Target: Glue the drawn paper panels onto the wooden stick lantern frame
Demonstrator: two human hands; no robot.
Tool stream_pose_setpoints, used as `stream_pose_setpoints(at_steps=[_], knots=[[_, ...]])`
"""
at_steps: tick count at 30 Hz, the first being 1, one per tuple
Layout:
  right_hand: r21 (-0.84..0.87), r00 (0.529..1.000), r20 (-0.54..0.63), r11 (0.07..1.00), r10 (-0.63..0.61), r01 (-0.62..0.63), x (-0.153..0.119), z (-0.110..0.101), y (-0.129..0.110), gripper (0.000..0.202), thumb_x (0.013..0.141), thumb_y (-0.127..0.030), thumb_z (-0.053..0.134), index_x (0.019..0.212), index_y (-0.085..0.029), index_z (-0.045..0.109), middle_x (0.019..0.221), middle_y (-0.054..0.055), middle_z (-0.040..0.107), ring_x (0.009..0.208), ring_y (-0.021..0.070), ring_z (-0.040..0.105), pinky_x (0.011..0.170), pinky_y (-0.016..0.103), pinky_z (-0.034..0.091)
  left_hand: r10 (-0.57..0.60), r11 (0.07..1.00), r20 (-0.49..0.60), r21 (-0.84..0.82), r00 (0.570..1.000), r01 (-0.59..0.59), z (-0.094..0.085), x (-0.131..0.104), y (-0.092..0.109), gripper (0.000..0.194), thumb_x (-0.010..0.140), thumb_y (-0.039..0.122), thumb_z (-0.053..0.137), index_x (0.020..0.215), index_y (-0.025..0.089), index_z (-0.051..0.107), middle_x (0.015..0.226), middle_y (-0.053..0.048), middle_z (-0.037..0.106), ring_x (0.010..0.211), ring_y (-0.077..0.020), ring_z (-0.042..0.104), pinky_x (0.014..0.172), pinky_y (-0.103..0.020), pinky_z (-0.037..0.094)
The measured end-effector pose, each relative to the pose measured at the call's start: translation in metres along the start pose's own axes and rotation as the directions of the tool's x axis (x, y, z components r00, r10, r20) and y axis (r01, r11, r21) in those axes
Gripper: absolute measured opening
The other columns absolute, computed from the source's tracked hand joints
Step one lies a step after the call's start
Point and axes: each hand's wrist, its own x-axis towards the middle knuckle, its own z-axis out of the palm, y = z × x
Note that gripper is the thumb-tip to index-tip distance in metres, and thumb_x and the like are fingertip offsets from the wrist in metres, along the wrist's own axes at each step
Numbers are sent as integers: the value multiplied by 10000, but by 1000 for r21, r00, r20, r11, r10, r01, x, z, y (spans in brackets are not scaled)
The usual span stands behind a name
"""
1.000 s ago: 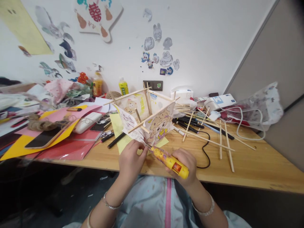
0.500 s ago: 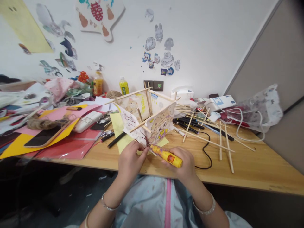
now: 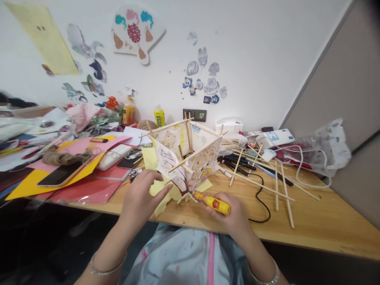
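Paper-panelled stick frame (image 3: 204, 162) is standing near the tabletop's (image 3: 326, 221) front edge. I'm noting left hand (image 3: 141, 198) hovering nearer, to its left, fingers parted, holding nothing; right hand (image 3: 231, 213) gripping yellow glue gun (image 3: 212, 202), long axis aiming leftward at frame's near bottom corner.

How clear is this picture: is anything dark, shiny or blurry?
Head view: soft light on the white wall, but near-black shade under the wooden table and a dark top right corner; head view: pale sheen on the red plastic folder; head view: slightly soft overall, so fine detail at the tip of the yellow glue gun is hard to make out.
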Motion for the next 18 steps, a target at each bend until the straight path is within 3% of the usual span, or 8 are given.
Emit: stream_pose_setpoints(at_steps=[3, 5, 7, 9, 11, 15, 18], knots=[[63, 999, 30, 998, -14, 12, -7, -8, 7, 396, 797, -593, 571, 707, -213, 636, 616, 0, 630, 560, 157, 583, 521, 252, 377, 15, 1000, -34, 20, 999, -14, -15, 19, -14, 205, 844, 387, 564, 929, 201, 548, 899, -46, 585, 812, -187, 564, 724, -325, 471], [132, 1000, -16, 991, -4, 6, -14, -13, 12, 373, 775, -584, 605, 727, -216, 645, 643, 8, 643, 581, 169, 596, 535, 260, 411, -20, 1000, -98, 2, 995, 20, -18, 33, -28, 261, 833, 386, 562, 1022, 206, 550, 940, -52, 582, 808, -184, 556, 735, -337, 477], [246, 992, -119, 969, 52, -21, -20, -17, 15, 360, 778, -573, 607, 788, -217, 662, 700, 24, 670, 625, 186, 625, 568, 270, 462, -142, 989, -198, -79, 970, 128, -16, 46, -44, 391, 807, 398, 574, 1138, 201, 513, 965, -61, 573, 837, -191, 554, 735, -340, 479], [377, 962, -222, 924, 157, -64, -25, -19, 14, 376, 779, -582, 599, 840, -218, 674, 749, 39, 687, 672, 204, 648, 605, 284, 501, -340, 924, -246, -265, 908, 275, -10, 57, -59, 514, 776, 426, 576, 1215, 182, 465, 995, -76, 572, 875, -203, 563, 723, -338, 485], [485, 923, -271, 867, 273, -114, -28, -20, 11, 395, 762, -596, 613, 858, -219, 683, 769, 47, 693, 691, 217, 660, 628, 294, 518, -492, 807, -132, -440, 860, 394, -1, 64, -70, 536, 726, 466, 591, 1165, 168, 513, 1015, -90, 604, 914, -227, 584, 772, -369, 490], [579, 879, -293, 801, 376, -149, -27, -23, 7, 414, 715, -612, 652, 835, -218, 700, 732, 50, 695, 667, 224, 668, 645, 304, 529, -501, 729, 7, -536, 866, 426, 16, 69, -77, 460, 667, 523, 620, 939, 152, 644, 994, -110, 687, 929, -263, 635, 858, -408, 489], [578, 889, -267, 800, 373, -163, -26, -26, 12, 438, 701, -628, 648, 822, -214, 720, 681, 58, 702, 613, 225, 663, 607, 304, 540, -520, 673, 33, -599, 853, 434, 27, 71, -79, 571, 638, 581, 633, 994, 135, 634, 1006, -130, 700, 924, -266, 653, 848, -409, 506]])
